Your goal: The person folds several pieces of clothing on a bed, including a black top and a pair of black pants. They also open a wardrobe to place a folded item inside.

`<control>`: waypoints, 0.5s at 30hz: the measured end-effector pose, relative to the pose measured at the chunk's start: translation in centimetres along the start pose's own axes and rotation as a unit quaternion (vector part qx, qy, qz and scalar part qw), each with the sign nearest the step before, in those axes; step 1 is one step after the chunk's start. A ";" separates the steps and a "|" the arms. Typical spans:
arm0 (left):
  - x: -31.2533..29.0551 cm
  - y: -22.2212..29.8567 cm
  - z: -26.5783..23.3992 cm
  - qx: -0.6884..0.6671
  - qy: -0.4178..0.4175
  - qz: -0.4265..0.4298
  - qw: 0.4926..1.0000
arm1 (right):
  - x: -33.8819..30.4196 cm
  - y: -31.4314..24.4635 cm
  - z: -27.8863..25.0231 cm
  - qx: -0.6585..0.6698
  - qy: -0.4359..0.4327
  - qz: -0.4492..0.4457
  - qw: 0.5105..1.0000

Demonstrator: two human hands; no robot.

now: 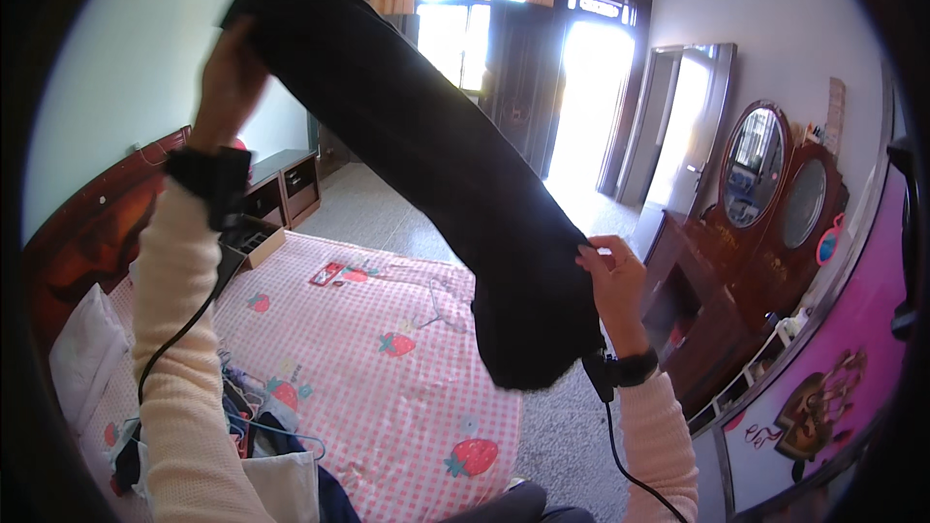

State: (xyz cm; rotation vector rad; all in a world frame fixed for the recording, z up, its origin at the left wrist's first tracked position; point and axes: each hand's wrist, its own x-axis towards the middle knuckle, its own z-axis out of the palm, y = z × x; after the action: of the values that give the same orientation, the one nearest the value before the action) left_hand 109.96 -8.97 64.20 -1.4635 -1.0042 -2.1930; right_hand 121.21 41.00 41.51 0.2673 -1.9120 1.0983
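A long black cloth garment (407, 136) is stretched in the air in front of me, slanting from upper left to lower right. It looks like trousers, but its exact kind is not plain. My left hand (231, 82) is raised high and closed on the garment's upper end, slightly blurred, with its fingertips partly behind the cloth. Lower down, my right hand (617, 283) pinches the garment's edge between thumb and fingers. The lower end hangs loose beside the right hand. Each wrist wears a black strap with a cable.
Below lies a bed with a pink checked strawberry sheet (387, 397). On it are a wire hanger (436, 308), a small red packet (326, 274), an open box (260, 242) and a clothes pile (254, 407). A dresser with mirrors (775, 232) stands right, beyond a grey floor (572, 426).
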 end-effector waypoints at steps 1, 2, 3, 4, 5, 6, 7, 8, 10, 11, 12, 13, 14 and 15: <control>-1.1 2.7 0.7 -0.047 -0.122 -0.006 0.991 | -0.8 -0.2 0.5 0.025 -0.001 -0.011 1.000; -3.3 5.3 1.6 -0.033 -0.147 -0.034 0.988 | -1.9 -0.1 1.1 0.068 -0.003 -0.031 0.997; -5.8 7.4 2.5 -0.043 -0.194 -0.075 0.977 | -3.0 0.3 1.7 0.068 -0.022 -0.015 0.997; -9.2 8.9 3.4 -0.042 -0.205 -0.093 0.973 | -4.6 1.0 2.3 0.085 -0.043 -0.007 0.995; -12.7 10.0 4.3 -0.008 -0.178 -0.104 0.979 | -6.9 1.9 2.7 0.110 -0.065 -0.008 0.992; -16.5 10.7 5.3 0.009 -0.163 -0.131 0.978 | -9.4 3.0 3.6 0.149 -0.088 0.019 0.985; -20.4 11.0 6.2 0.011 -0.161 -0.170 0.972 | -12.5 4.1 4.1 0.129 -0.114 0.019 0.985; -24.2 11.1 7.2 0.007 -0.157 -0.214 0.964 | -16.0 5.2 4.7 0.103 -0.142 0.041 0.984; -31.0 10.1 9.2 -0.004 -0.165 -0.316 0.934 | -23.4 7.2 5.9 0.074 -0.201 0.076 0.974; -33.8 9.3 10.1 0.001 -0.180 -0.336 0.924 | -27.1 8.2 6.5 0.069 -0.234 0.094 0.965; -36.1 8.4 10.8 -0.011 -0.189 -0.409 0.893 | -30.6 9.1 6.9 0.033 -0.280 0.110 0.953; -38.1 7.4 11.3 -0.010 -0.207 -0.449 0.869 | -33.6 10.0 7.3 -0.010 -0.330 0.138 0.934; -39.8 6.7 11.7 0.017 -0.244 -0.501 0.830 | -36.2 10.8 7.6 -0.053 -0.367 0.149 0.917; -41.3 6.2 12.1 0.030 -0.270 -0.542 0.795 | -38.3 11.6 7.8 -0.062 -0.389 0.129 0.910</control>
State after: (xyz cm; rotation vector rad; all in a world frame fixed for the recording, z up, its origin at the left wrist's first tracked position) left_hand 139.42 -9.52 32.19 -1.7581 -2.6111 -2.2957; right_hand 132.42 33.02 3.13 0.4360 -2.7833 1.1272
